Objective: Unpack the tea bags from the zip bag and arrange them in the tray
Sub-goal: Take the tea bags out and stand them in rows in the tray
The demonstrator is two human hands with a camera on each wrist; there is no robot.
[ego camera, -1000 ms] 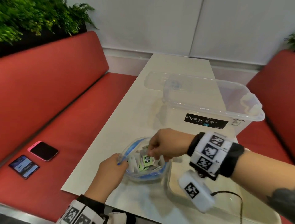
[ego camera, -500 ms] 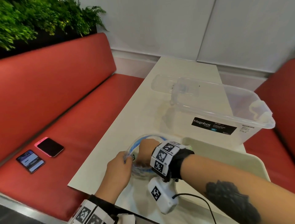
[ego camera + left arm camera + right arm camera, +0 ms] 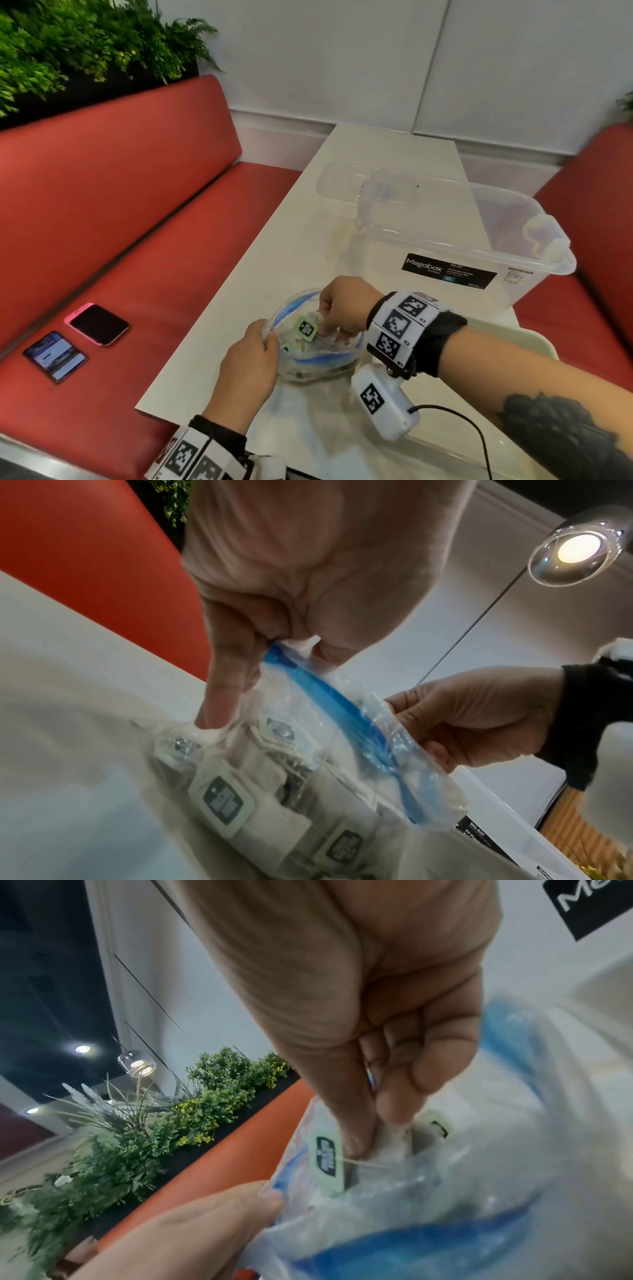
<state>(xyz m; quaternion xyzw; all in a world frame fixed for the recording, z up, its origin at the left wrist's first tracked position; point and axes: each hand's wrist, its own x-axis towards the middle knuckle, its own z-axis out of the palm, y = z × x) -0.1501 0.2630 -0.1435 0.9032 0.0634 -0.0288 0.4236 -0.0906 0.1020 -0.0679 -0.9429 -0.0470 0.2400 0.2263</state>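
Now the left hand (image 3: 248, 370) pinches the zip bag (image 3: 318, 359) rim open, while the right hand (image 3: 344, 308) pinches a tea bag (image 3: 390, 1139) inside.

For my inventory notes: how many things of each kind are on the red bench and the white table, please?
Phones: 2
Clear storage box: 1
Zip bag: 1
Tray: 1
Total: 5

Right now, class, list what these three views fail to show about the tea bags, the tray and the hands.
- Tea bag count: zip bag film and right hand cover them, head view.
- Tray: right forearm hides its inside; contents unknown.
- Tag wording: blurred, right wrist view.
- Left hand fingertips: buried in the bag's rim.
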